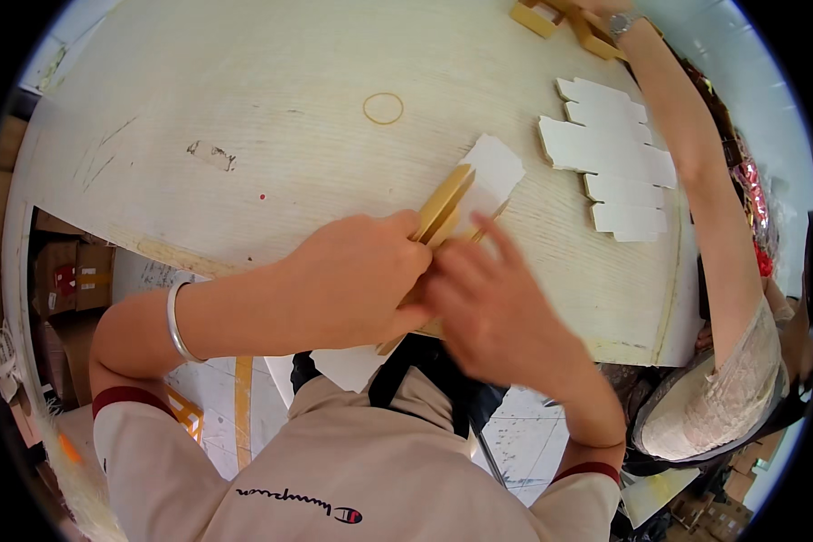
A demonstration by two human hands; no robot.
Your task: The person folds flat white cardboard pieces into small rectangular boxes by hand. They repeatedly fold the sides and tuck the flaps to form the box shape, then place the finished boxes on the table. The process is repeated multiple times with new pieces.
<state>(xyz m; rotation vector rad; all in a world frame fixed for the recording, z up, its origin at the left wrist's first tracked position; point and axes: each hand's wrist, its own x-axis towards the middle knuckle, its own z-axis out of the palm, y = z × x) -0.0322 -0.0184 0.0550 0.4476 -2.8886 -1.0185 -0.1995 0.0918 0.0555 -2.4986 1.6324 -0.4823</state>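
Note:
A small gold cardboard box (443,203), partly folded, is held at the table's near edge. A white flap (495,167) stretches away from it over the tabletop. My left hand (334,275) is closed around the box's left side, thumb near the bottom. From the right, my right hand (492,303) has its bent fingers against the box, with the index finger raised along the flap. Motion blurs this hand somewhat, and its thumb is hidden. Beyond the box, a thin yellow rubber band (383,108) lies in a loop.
Flat white cardboard blanks (610,158) lie in a stepped row on the right of the pale wooden table (271,54). At the right, another person's arm (686,144) reaches toward gold boxes (537,16) at the far edge. Brown cartons (72,275) stand below left.

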